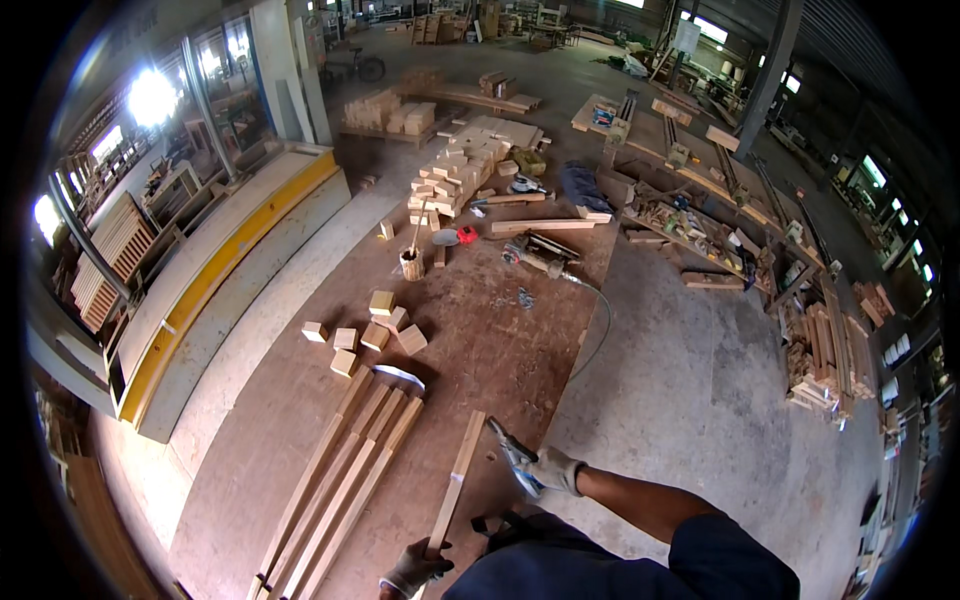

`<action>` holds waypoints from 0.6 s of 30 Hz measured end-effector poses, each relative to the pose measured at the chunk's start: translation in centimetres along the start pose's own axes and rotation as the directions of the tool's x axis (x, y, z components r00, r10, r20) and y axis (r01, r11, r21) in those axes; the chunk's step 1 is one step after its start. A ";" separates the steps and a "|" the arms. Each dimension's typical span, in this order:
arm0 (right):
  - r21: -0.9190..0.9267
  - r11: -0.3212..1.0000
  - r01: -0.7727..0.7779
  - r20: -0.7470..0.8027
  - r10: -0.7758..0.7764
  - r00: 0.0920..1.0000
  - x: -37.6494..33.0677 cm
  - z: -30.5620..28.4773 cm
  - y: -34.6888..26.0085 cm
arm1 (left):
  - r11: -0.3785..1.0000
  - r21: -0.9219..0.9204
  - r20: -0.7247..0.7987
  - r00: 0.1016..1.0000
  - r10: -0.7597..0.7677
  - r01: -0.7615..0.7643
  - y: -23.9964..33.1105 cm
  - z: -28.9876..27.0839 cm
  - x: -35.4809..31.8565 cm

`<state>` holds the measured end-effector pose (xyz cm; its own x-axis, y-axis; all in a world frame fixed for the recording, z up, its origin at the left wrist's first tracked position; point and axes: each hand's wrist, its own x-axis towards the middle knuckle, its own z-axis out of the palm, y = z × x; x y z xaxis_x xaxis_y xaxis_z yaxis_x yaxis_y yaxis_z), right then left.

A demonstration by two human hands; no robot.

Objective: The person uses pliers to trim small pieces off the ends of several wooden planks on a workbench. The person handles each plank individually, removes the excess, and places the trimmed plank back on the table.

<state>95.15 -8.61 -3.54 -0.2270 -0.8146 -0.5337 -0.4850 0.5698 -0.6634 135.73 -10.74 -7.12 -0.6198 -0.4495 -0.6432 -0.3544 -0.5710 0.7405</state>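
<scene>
My left hand [416, 568], in a dark-palmed work glove, is closed round the near end of a narrow wooden bar [462, 470]. The bar slants away from me over the brown work table [500, 340] and bears a pale mark partway along. Beside the bar's far end, my right hand [556, 471], gloved in grey, is wrapped round a blue and dark hand tool [514, 452]; its exact kind is unclear. To the left of the bar lie several long wooden strips [345, 475] side by side, with a white curved piece [399, 377] at their far ends.
Small wooden blocks [375, 336] lie beyond the strips. A pot with a stick [411, 264], a red tape measure [467, 235] and a power tool [537, 256] with a trailing hose [607, 325] stand farther off. Stacked blocks [455, 175] fill the far end; a yellow-edged bench [240, 270] runs left.
</scene>
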 end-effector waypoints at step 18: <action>-0.164 0.983 0.087 -0.098 -0.104 0.990 -2.2 -5.2 -3.2 | 0.962 0.268 -0.095 0.993 0.076 -0.048 2.2 1.2 -2.8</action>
<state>92.79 -9.25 2.48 -0.2573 -0.8760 -0.4079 -0.6350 0.4714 -0.6119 135.80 -9.95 -3.45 -0.5754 -0.5550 -0.6007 -0.4991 -0.3436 0.7955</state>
